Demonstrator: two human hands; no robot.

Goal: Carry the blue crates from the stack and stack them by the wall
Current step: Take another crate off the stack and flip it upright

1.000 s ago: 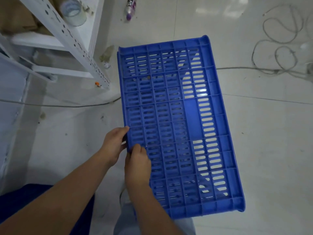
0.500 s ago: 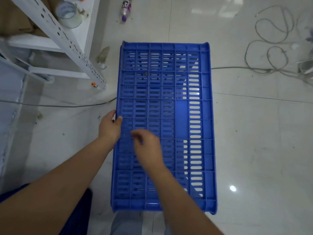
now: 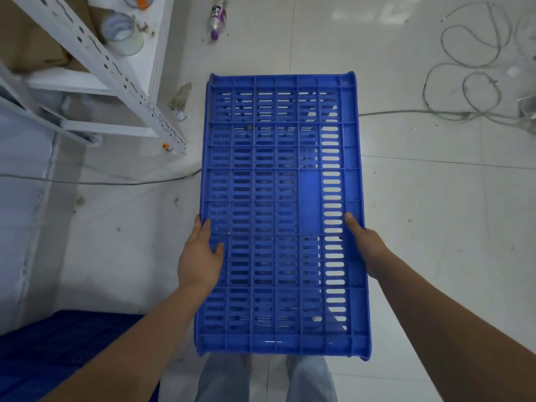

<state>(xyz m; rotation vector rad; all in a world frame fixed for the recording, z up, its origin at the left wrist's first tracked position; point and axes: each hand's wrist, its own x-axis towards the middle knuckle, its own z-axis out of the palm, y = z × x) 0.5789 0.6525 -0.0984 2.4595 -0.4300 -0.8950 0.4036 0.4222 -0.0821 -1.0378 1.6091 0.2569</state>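
Note:
I hold a long blue slotted crate bottom side up in front of me, above the floor, its long axis pointing away from me. My left hand grips its left long edge, thumb on the slotted face. My right hand grips the right long edge at about the same height, thumb on top. More blue crate plastic shows at the lower left, partly hidden by my left arm.
A white metal shelf rack with a tape roll stands at the upper left. A bottle lies on the tiled floor ahead. Coiled grey cables spread at the upper right, and one cable runs across the floor on the left.
The crate has swung from skewed to straight ahead. My right hand has left the left side and crossed to the right long edge. My left hand stays on the left edge.

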